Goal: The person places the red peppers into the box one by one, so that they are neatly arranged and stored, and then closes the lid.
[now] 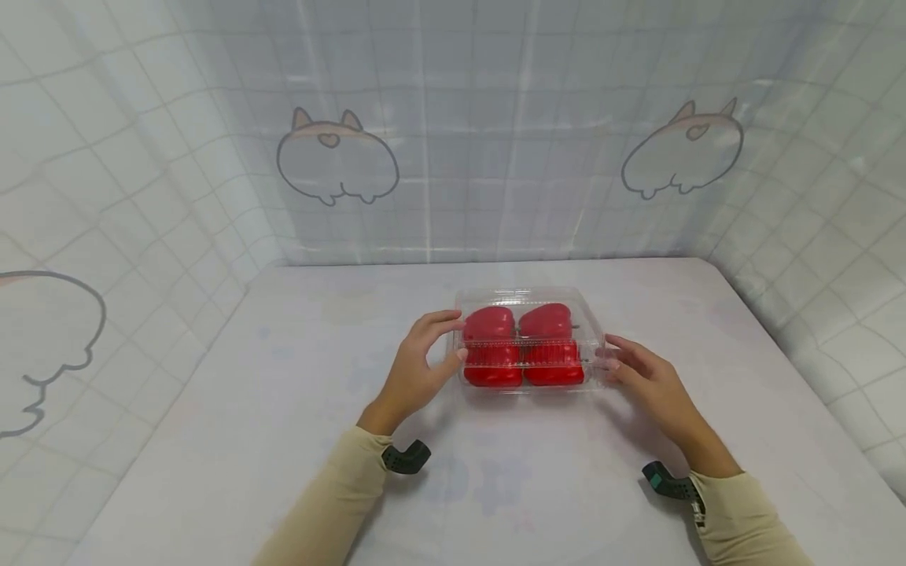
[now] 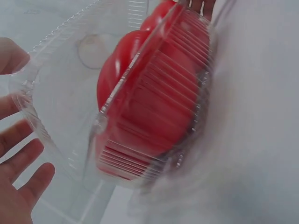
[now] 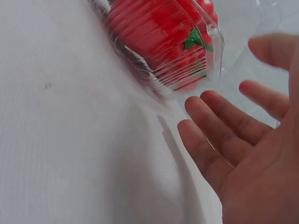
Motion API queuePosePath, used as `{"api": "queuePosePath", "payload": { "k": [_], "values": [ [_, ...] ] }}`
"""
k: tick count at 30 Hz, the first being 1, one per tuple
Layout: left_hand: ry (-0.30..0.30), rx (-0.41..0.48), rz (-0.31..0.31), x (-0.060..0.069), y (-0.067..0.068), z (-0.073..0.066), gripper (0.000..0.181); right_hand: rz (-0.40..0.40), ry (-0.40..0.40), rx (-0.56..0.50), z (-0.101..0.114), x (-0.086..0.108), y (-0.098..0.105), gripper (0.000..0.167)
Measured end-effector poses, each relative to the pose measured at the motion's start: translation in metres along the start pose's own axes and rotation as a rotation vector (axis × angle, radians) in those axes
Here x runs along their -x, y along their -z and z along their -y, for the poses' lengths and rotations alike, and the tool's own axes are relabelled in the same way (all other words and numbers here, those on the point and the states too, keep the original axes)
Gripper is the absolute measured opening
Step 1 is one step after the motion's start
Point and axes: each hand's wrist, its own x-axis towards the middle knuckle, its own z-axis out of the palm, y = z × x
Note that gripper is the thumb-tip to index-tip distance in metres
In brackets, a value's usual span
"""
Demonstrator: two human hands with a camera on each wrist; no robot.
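Note:
A clear plastic clamshell box rests on the white table with its lid partly raised. Inside lie several red bell peppers; a green stem shows through the wall in the right wrist view. My left hand is at the box's left side, its fingers spread and the fingertips touching the lid's edge. At the right side, my right hand has its fingers extended close to the lid's corner. Whether these fingers touch the plastic is hard to tell.
The white table runs back to a wall covered in a grid-patterned sheet with cartoon animal outlines. More of this sheet rises at the left and right. A dark device sits on each wrist, over beige sleeves.

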Motion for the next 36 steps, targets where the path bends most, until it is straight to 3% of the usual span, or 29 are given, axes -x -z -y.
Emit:
{"api": "queuePosePath", "payload": {
  "k": [7, 24, 36],
  "values": [
    [-0.022, 0.008, 0.017, 0.008, -0.001, 0.001, 0.043, -0.035, 0.001, -0.08, 0.002, 0.0, 0.001, 0.048],
    [0.007, -0.01, 0.006, 0.022, -0.008, 0.0, 0.041, -0.021, 0.044, -0.031, 0.004, -0.001, 0.002, 0.042],
    [-0.014, -0.014, 0.002, 0.029, -0.009, 0.005, 0.049, 0.063, 0.029, -0.061, 0.006, -0.001, 0.0, 0.047]
  ]
}}
